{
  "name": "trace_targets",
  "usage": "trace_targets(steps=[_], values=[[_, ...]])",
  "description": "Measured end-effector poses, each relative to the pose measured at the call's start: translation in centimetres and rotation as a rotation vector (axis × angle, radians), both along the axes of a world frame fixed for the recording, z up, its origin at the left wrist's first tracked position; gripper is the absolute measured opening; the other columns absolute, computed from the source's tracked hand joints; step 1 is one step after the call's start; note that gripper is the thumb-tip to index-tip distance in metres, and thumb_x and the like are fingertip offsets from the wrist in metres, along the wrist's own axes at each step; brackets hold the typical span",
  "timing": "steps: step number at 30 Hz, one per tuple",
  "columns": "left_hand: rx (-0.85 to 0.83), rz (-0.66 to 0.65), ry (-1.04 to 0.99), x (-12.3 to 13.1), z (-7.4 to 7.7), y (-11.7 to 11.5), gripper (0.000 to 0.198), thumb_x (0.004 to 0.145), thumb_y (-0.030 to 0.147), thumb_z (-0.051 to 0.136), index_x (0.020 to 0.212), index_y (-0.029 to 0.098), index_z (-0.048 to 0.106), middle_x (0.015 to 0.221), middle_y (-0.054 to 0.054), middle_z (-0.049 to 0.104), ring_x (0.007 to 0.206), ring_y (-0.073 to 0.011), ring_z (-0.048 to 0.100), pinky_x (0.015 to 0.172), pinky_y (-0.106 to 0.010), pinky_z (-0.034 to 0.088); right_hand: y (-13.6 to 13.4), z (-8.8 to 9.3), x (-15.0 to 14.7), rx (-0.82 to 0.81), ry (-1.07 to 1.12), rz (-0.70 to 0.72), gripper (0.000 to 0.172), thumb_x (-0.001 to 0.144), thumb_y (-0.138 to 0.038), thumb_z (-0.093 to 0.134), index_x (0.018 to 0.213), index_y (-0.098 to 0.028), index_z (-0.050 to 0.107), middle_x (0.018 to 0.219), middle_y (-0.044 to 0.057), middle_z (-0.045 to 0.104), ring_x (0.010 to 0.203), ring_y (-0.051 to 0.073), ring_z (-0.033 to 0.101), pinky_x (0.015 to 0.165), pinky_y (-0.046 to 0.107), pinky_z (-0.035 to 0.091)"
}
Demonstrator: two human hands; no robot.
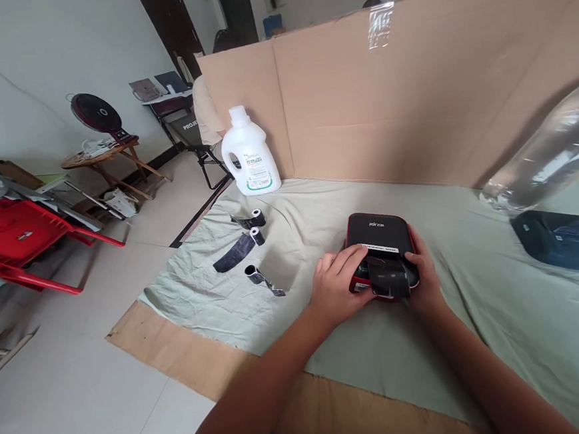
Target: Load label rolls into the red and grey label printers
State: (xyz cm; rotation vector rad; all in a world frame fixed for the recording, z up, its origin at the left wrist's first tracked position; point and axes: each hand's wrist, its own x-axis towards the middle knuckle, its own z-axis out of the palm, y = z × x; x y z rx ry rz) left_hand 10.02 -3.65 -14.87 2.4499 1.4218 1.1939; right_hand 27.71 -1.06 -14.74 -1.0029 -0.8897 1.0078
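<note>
A small black and red printer (380, 228) rests on the pale green cloth, with a strip of black paper (389, 277) curling out over its near side. My left hand (338, 276) grips its left side, fingertips on the top near the paper and thumb low at the front. Around the right side my right hand (425, 273) is closed, its thumb on the upper edge; its other fingers are mostly hidden. To the left lie three small rolls of black paper: a far roll (257, 217), a middle roll (255, 236) and a near roll (254, 274), each partly unrolled.
A white detergent bottle (252, 156) stands at the back left against a cardboard wall (360, 98). At the right are a dark blue flat object (562, 239) and a clear plastic-wrapped bundle (549, 150). A wooden board edge (189, 348) shows under the cloth (319, 208).
</note>
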Motion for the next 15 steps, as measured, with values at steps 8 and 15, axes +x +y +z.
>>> trace_targets(steps=[8,15], values=[[-0.067,0.009,-0.019,-0.1,0.3,0.6,0.066,0.077,0.059,0.07,0.132,0.024,0.059,0.125,-0.007,0.071,0.099,-0.0245,0.066,0.084,-0.038,0.046,0.0,0.3,0.1,-0.009,-0.085,-0.029,0.064,0.069,-0.03,0.054,0.132,-0.031,0.062,0.146,-0.004,0.057,0.143,0.028,0.044,0.121,0.047,0.031],[-0.111,-0.091,-0.054,-1.3,2.4,0.4,0.059,0.081,0.046,0.072,0.134,0.026,0.057,0.124,-0.005,0.071,0.11,-0.0226,0.068,0.094,-0.034,0.052,0.2,-1.1,0.1,-0.002,-0.069,-0.032,0.07,0.074,-0.038,0.053,0.143,-0.026,0.052,0.153,0.003,0.051,0.144,0.029,0.043,0.119,0.05,0.034]])
